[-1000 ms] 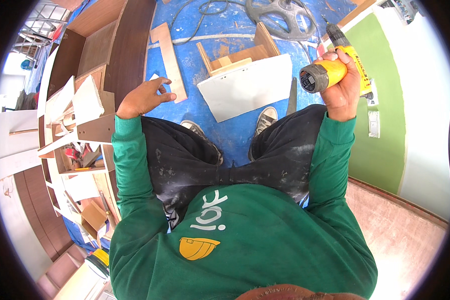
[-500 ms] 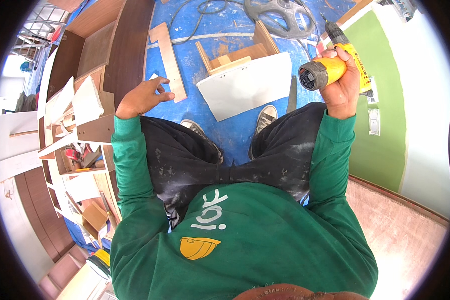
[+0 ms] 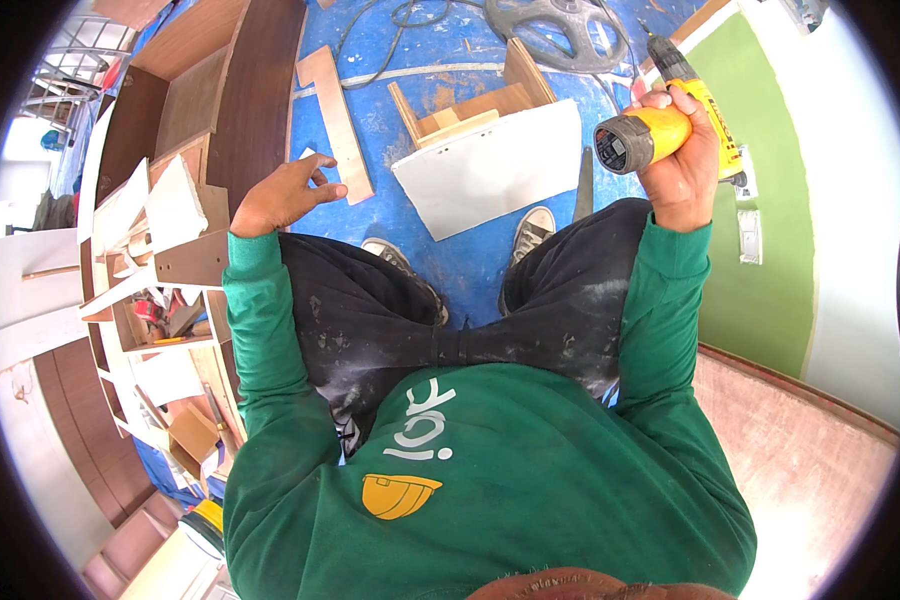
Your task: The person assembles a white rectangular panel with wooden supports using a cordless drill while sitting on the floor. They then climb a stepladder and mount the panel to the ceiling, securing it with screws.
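Clearly, in the head view, the right hand (image 3: pixel 688 180) wraps firmly round the cordless drill (image 3: pixel 667 132), right of the white-fronted drawer (image 3: pixel 490 170) — chuck (image 3: pixel 673 62) facing forward, perhaps for safety. Left of this drawer, the left hand (image 3: pixel 278 195) is empty — half open, fingers loosely bent, apparently resting.

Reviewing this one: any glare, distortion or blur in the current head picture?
Head view: black corners and side rims from the fisheye; brown skirting bows at right; white wall beside the green paint looks washed out, as does the pale floor at lower right; right hand and yellow cordless drill show no obvious motion blur.
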Demonstrator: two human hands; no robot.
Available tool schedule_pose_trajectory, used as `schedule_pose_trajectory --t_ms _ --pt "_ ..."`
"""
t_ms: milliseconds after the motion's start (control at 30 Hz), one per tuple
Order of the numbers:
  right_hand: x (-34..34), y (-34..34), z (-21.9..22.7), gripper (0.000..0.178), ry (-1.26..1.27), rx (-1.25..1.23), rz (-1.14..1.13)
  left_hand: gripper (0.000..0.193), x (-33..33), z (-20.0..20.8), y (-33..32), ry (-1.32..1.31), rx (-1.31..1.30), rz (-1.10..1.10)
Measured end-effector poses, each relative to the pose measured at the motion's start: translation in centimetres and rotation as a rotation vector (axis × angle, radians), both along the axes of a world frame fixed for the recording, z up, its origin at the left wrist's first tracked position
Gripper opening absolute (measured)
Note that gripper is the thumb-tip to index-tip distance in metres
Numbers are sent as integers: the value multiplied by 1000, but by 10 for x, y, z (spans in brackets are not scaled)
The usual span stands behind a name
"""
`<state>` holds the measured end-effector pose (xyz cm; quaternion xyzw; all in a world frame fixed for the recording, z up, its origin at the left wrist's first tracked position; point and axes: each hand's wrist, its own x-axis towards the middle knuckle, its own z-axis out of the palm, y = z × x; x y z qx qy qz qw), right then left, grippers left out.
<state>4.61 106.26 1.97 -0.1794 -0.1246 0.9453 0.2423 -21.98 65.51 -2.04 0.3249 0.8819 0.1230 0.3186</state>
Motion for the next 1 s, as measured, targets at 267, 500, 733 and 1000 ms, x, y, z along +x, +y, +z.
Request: schedule_pose_trajectory --t_ms 267,500,733,1000 --pt "0 2 -3 11 21 -16 -1 72 -7 -10 -5 5 -5 -16" --pt "1 0 -2 13 4 28 -43 70 -6 -7 -3 36 -30 -56" --pt "6 4 -8 13 15 32 -54 69 0 -4 -2 24 -50 -31" --pt "6 8 -11 10 23 49 -68 71 -6 -6 4 72 -27 -69"
